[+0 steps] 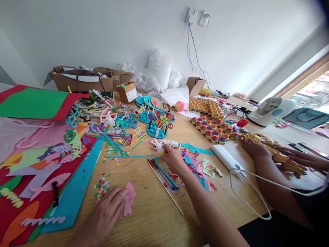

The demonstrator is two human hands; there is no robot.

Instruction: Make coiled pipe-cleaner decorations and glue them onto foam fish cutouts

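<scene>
My left hand lies flat on the wooden table, its fingertips at the edge of a pink paper fish. Just beyond those fingers is a small pile of coloured paper bits. Farther forward, my right hand has its fingers closed around a small white glue bottle. A second white bottle lies right behind that hand. Pencils and a thin wooden stick rest to the left of my right forearm.
At the right, another person's hands are over a cardboard egg tray. A white power bank with a looping cable lies between us. Stacked coloured sheets fill the left side; blue decorated plates and a fan stand farther back.
</scene>
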